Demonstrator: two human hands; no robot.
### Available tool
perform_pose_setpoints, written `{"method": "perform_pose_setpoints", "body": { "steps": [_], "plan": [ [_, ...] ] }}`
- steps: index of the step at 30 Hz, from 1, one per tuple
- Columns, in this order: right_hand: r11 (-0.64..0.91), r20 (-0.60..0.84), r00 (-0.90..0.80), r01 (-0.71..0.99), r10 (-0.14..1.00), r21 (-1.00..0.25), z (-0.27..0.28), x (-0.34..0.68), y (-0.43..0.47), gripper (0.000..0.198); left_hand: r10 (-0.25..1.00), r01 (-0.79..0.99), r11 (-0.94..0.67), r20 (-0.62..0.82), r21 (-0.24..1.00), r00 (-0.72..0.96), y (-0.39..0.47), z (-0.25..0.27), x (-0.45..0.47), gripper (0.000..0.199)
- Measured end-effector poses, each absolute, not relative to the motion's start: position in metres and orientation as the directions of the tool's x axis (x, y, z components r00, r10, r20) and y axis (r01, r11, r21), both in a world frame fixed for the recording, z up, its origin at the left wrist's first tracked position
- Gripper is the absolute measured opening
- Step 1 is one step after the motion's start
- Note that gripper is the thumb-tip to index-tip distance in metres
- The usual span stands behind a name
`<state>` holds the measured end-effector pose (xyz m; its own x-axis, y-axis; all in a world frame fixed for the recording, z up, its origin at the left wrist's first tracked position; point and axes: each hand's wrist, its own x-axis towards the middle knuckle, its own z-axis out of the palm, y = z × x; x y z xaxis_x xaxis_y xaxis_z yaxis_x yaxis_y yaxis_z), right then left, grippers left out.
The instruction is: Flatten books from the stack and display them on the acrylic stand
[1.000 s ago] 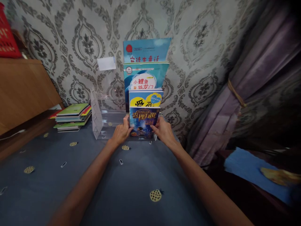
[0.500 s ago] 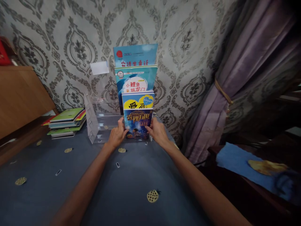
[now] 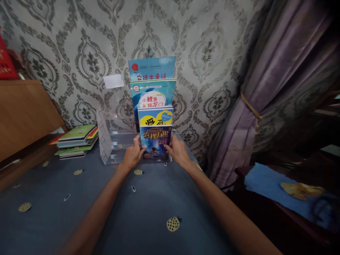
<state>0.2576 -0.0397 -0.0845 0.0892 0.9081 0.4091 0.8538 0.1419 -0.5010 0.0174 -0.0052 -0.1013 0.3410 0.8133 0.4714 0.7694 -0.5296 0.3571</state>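
Observation:
Between my hands a dark blue book [image 3: 155, 145] stands upright, its cover lettering upside down. My left hand [image 3: 133, 153] grips its left edge, thumb on the cover. On the opposite edge my right hand [image 3: 178, 150] holds it the same way. The book is at the front of a clear plastic tiered rack [image 3: 104, 138]. Behind it, rising in steps, are a blue and yellow book [image 3: 155, 116], a teal book [image 3: 135, 92] and a taller light blue book [image 3: 152, 69]. Most of the rack's right side is hidden by books and hands.
Left of the rack lies a stack of thin books [image 3: 77, 136] on the blue pineapple-print cloth [image 3: 138, 230]. A wooden cabinet [image 3: 23, 109] is at far left. Patterned wall stands close behind; a tied purple curtain [image 3: 233, 141] and a blue cloth [image 3: 268, 184] are on the right.
The view has tilted slightly, so the scene sits a little lower. Both hands keep their hold on the dark blue book, which shows no clear movement in the rack.

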Motion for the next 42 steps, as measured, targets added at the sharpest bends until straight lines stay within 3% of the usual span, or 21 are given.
{"method": "perform_pose_setpoints", "body": {
  "steps": [7,17,25,42],
  "plan": [
    [0.172,0.396,0.076,0.815,0.915,-0.553,-0.075,0.260,-0.041,0.018,0.796,0.703,-0.561,0.516,0.436,0.316,-0.004,-0.105,0.015,0.069],
    [0.196,0.400,0.073,0.783,0.913,-0.590,-0.058,0.270,-0.047,0.006,0.802,0.735,-0.537,0.519,0.414,0.294,-0.013,-0.100,0.017,0.058],
    [0.200,0.371,0.076,0.733,0.925,-0.651,-0.048,0.273,-0.053,0.007,0.848,0.849,-0.411,0.480,0.331,0.224,-0.023,-0.089,0.019,0.057],
    [0.244,0.341,0.024,0.651,0.940,-0.718,-0.020,0.292,-0.067,0.019,0.848,0.847,-0.405,0.489,0.344,0.207,-0.031,-0.085,0.021,0.059]
  ]
}}
